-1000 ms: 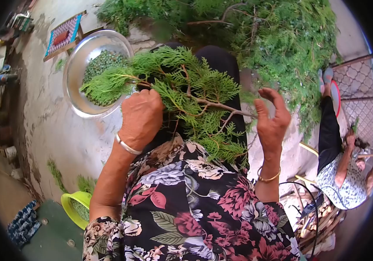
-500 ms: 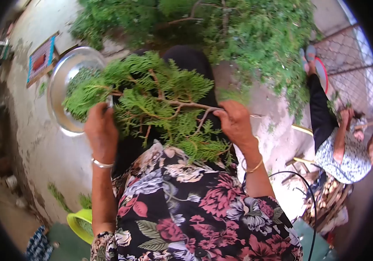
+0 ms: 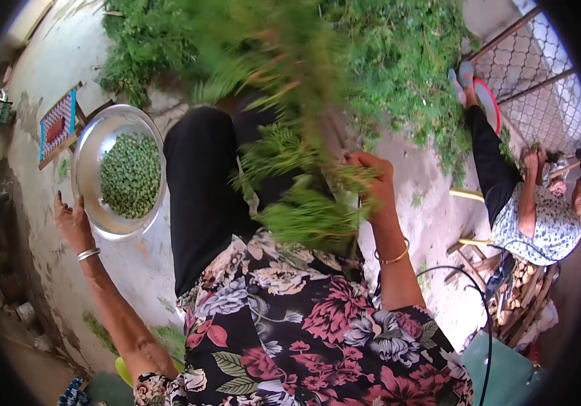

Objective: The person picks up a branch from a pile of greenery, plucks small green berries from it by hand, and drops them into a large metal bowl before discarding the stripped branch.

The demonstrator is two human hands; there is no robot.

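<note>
My right hand (image 3: 377,177) is closed around the stem of a leafy evergreen branch (image 3: 304,145). The branch rises over my lap, and its flat green sprays are smeared by motion. On the other side, my left hand (image 3: 74,223) is off the branch, its fingers apart, at the outer left rim of a wide metal basin (image 3: 86,159). Many small round green cones (image 3: 129,176) lie in the bottom of that basin.
A large heap of cut green branches (image 3: 409,88) covers the ground ahead. A small stool with a woven seat (image 3: 58,128) stands left of the basin. At right another person (image 3: 537,216) sits near a wire-mesh fence (image 3: 537,74), with chopped wood (image 3: 517,308) behind.
My left hand has let go of the branch and moved left to the basin's outer side. The branch has swung upward in my right hand, and the basin's contents now show.
</note>
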